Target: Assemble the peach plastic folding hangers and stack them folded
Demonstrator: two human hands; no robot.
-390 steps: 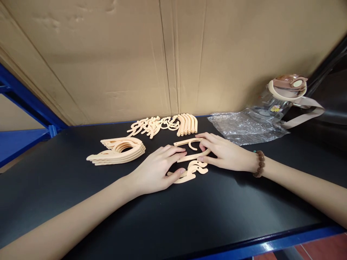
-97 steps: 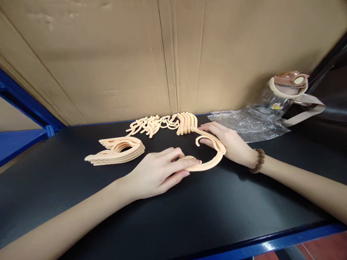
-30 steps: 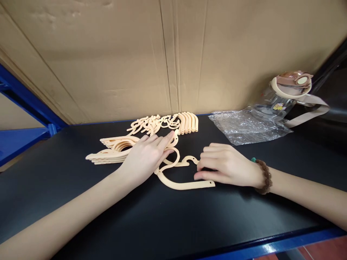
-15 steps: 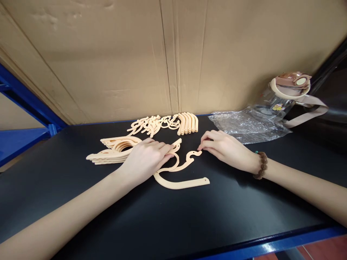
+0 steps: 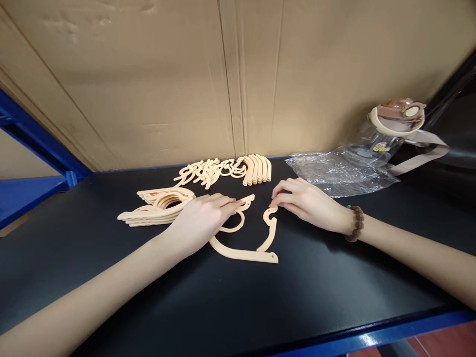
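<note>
My left hand (image 5: 204, 213) is closed on a beige plastic folding-hanger part, whose holed tip (image 5: 247, 200) sticks out past the fingertips. Below those fingers shows a round ring section (image 5: 238, 225), and a long curved arm (image 5: 241, 255) extends to the right along the table. How these join is hidden under the hand. My right hand (image 5: 303, 202) pinches the upper end of a beige hook piece (image 5: 272, 230). This S-shaped piece stands away from the ring, and its lower end meets the long arm near its holed end.
Just left of my left hand lies a stack of beige hangers (image 5: 148, 216). Behind are loose hook pieces (image 5: 208, 171) and a row of curved arms (image 5: 257, 169). A clear plastic bag (image 5: 334, 171) and strapped bottle (image 5: 390, 129) sit back right, against cardboard (image 5: 148, 89).
The hook piece has swung from beside the ring to a more upright angle, its lower end now by the long arm. That arm's free end has shifted slightly left and toward me.
</note>
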